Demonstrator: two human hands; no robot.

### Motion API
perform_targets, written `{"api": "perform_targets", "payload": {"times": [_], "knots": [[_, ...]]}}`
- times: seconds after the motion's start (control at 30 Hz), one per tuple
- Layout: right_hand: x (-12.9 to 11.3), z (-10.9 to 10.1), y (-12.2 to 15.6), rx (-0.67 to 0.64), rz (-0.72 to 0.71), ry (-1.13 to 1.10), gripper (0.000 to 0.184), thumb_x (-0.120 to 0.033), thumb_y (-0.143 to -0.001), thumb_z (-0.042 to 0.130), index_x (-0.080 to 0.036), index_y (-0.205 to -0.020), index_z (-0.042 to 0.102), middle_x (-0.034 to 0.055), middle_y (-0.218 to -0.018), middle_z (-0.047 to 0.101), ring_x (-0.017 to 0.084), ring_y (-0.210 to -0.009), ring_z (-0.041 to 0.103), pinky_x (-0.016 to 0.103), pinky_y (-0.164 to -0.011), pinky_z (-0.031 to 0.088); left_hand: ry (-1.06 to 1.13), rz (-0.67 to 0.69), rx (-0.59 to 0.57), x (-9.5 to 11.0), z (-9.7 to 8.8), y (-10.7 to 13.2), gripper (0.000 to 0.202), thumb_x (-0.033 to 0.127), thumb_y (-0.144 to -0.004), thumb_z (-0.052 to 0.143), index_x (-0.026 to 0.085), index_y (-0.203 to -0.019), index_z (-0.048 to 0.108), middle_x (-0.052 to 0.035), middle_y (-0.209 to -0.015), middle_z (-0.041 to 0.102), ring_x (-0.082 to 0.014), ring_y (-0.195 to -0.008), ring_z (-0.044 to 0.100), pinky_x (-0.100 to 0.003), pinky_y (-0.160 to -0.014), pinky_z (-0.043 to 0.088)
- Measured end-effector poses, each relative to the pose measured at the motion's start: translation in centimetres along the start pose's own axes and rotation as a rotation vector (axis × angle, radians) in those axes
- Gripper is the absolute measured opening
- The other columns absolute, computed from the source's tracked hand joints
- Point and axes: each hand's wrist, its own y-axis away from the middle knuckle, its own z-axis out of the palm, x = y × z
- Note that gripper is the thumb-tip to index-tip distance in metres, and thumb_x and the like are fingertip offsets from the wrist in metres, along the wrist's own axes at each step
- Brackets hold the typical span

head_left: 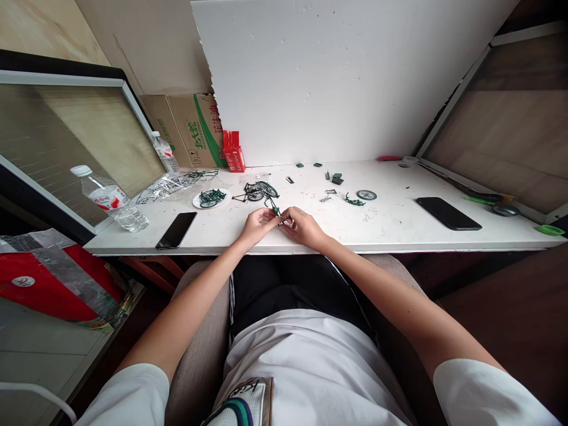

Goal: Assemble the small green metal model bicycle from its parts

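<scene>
A small model bicycle (256, 190) in green and black lies on the white table, its spoked wheel toward the back left. Its near green end reaches between my hands. My left hand (261, 226) is closed, thumb and fingers pinching that end. Facing it, my right hand (303, 227) is closed too, its fingertips on a thin small piece at the same spot; fingers partly hide this piece, and its kind is unclear. To the right lie a loose spoked wheel (367, 194) and a curved green part (354, 202). A white plate (227, 199) with green parts stands at the left.
Black phones lie at left (176, 231) and right (448, 213). Two water bottles, one nearer (118, 204), stand by the left window. Part frames (177, 184), a red box (234, 152) and a carton (190, 131) are at the back left. Small dark pieces (337, 180) lie behind my right hand.
</scene>
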Motion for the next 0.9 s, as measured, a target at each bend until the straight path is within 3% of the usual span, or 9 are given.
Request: {"api": "perform_targets", "payload": {"times": [0.13, 0.37, 0.77, 0.9], "knots": [[-0.1, 0.0, 0.0, 0.0, -0.007, 0.012, 0.008, -0.026, -0.099, 0.058, -0.025, -0.097, 0.051, 0.0049, -0.093, 0.063, 0.021, -0.08, 0.059, 0.031, -0.065, 0.045, 0.029, -0.05, 0.0, -0.1, -0.1, -0.1, 0.049, 0.054, -0.074, 0.088, 0.013, -0.097, 0.072, -0.0095, -0.092, 0.075, -0.02, -0.082, 0.068, -0.032, -0.076, 0.054], [-0.2, 0.0, 0.0, -0.002, -0.02, 0.056, 0.007, -0.024, -0.097, 0.058, -0.025, -0.098, 0.051, 0.0052, -0.093, 0.063, 0.021, -0.079, 0.059, 0.031, -0.065, 0.044, -0.001, 0.009, -0.002, -0.7, -0.1, -0.2, 0.047, 0.052, -0.075, 0.088, 0.014, -0.096, 0.072, -0.0092, -0.093, 0.074, -0.0203, -0.085, 0.069, -0.033, -0.083, 0.054], [-0.3, -0.2, 0.0, -0.008, -0.043, 0.118, 0.019, -0.013, -0.084, 0.063, -0.025, -0.096, 0.055, 0.0044, -0.087, 0.062, 0.023, -0.083, 0.06, 0.032, -0.067, 0.045, -0.044, 0.047, -0.078, -1.0, -0.1, -0.2, 0.043, 0.055, -0.086, 0.079, 0.015, -0.101, 0.072, -0.0099, -0.101, 0.075, -0.0203, -0.091, 0.068, -0.03, -0.083, 0.052], [-0.7, -0.4, 0.0, -0.011, -0.056, 0.108, 0.017, -0.013, -0.085, 0.061, -0.024, -0.097, 0.057, 0.005, -0.088, 0.064, 0.023, -0.084, 0.061, 0.033, -0.068, 0.047, -0.03, 0.03, -0.074, -0.8, -0.1, -0.2, 0.044, 0.057, -0.087, 0.078, 0.015, -0.101, 0.072, -0.0099, -0.101, 0.074, -0.0204, -0.088, 0.067, -0.029, -0.076, 0.051]]}}
